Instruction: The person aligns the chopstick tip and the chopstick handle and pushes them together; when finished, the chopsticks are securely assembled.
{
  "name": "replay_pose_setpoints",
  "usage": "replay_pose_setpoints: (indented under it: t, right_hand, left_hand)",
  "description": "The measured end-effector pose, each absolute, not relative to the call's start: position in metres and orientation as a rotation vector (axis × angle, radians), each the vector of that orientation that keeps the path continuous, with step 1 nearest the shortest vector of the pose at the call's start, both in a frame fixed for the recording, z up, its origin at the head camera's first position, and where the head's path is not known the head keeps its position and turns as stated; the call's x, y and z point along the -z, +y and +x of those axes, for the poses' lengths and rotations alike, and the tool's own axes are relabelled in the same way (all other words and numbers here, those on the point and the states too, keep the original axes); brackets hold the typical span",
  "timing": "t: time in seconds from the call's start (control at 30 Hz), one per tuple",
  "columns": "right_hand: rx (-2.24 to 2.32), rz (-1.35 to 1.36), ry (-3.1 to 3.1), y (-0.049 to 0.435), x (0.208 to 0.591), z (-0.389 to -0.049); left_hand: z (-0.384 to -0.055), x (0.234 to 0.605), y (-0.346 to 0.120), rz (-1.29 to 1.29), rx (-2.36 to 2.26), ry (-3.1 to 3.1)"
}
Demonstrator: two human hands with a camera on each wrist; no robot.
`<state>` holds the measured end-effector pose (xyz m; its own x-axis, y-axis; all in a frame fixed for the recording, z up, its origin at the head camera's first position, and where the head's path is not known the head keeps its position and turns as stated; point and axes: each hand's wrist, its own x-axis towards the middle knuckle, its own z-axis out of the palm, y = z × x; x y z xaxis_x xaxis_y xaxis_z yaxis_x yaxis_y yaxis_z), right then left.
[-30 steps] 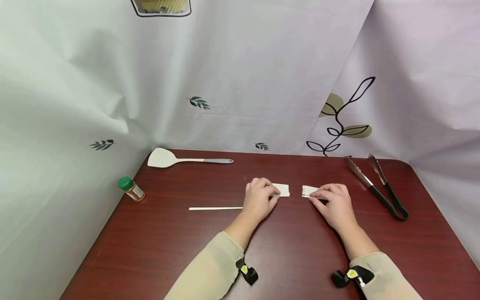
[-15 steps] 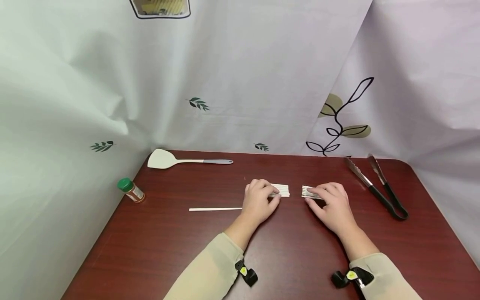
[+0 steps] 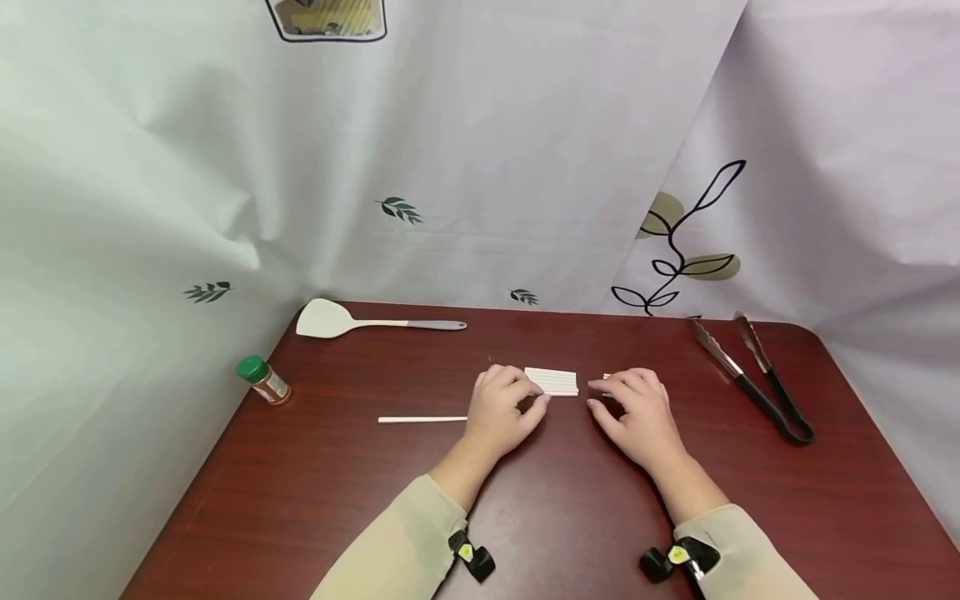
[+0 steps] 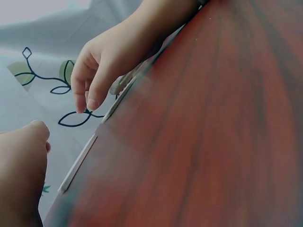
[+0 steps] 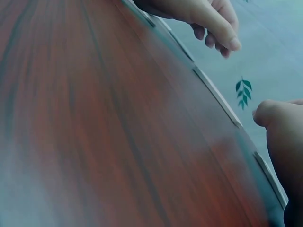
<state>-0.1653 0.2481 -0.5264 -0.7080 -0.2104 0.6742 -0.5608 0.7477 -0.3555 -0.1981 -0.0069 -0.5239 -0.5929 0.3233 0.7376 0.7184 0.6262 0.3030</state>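
Several thin white sticks (image 3: 553, 382) lie side by side in a flat row on the dark red table, left of centre between the hands. My left hand (image 3: 504, 412) hovers at that row's left end, fingers loosely bent and holding nothing. A second row of white sticks (image 3: 606, 377) is mostly hidden behind my right hand (image 3: 633, 412), whose relaxed fingers reach left over it. In the right wrist view, the left hand (image 5: 215, 23) is raised off the sticks with its fingertips apart from them. One lone white stick (image 3: 420, 419) lies to the left, its right end covered by the left hand.
A white spatula with a grey handle (image 3: 437, 325) lies along the back edge. At the left edge stands a spice jar with a green cap (image 3: 252, 367). Metal tongs with black handles (image 3: 772, 406) lie spread at the right. Patterned white cloth (image 3: 480, 167) hangs behind the table.
Both hands have shifted left. The left fingers have come away from the left row, showing more of it. The right hand has let go of the right row and now covers most of it.
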Motion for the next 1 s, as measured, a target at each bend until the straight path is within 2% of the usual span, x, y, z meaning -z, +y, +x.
replay_pose_setpoints:
  t: [0.5, 0.73, 1.0]
  right_hand:
    - [-0.876, 0.753, -2.262, 0.160, 0.525, -0.172]
    - [-0.893, 0.789, -2.291, 0.133, 0.524, -0.174]
    - [-0.861, 0.812, -2.347, 0.100, 0.527, -0.175]
  left_hand:
    - [-0.195, 0.515, -0.079, -0.793, 0.896, -2.083]
    - [-0.198, 0.515, -0.107, -0.812, 0.935, -2.127]
    - [-0.198, 0.520, -0.160, -0.842, 1.017, -2.159]
